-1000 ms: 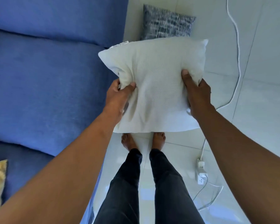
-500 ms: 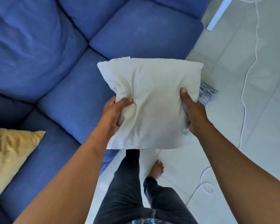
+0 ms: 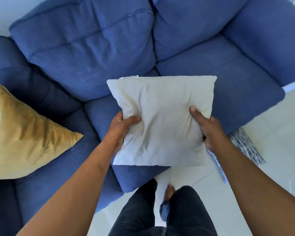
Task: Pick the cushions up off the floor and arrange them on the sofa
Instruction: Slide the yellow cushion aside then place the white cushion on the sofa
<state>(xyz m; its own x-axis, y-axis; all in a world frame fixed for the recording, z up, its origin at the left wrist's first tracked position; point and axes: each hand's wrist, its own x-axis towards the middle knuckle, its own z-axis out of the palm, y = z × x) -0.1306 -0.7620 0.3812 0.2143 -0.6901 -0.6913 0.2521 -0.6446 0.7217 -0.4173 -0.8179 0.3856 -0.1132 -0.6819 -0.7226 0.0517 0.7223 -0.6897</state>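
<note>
Both hands hold one cream cushion [image 3: 162, 120] in the air above the front edge of the blue sofa [image 3: 95, 53], over the seam between its seat pads. The cushion is roughly square with no clear long axis; its broad face is turned up toward the camera, and a small white label [image 3: 129, 77] sticks out of the far edge, which points toward the sofa's backrest. Its fabric looks soft and finely textured, creased where it is gripped.

The left hand [image 3: 119, 130] pinches the cushion's left edge, thumb pressed on top, the other fingers hidden beneath. The right hand [image 3: 209, 130] clamps the right edge the same way, thumb on the top face.

Three cushions are in view. A second, mustard-yellow cushion [image 3: 24, 133] with a smooth sheen lies on the sofa's left seat, one corner pointing right. A third, grey patterned cushion [image 3: 245, 145] lies on the pale tiled floor [image 3: 271, 116] just beside the sofa's front, partly hidden by the right forearm.
</note>
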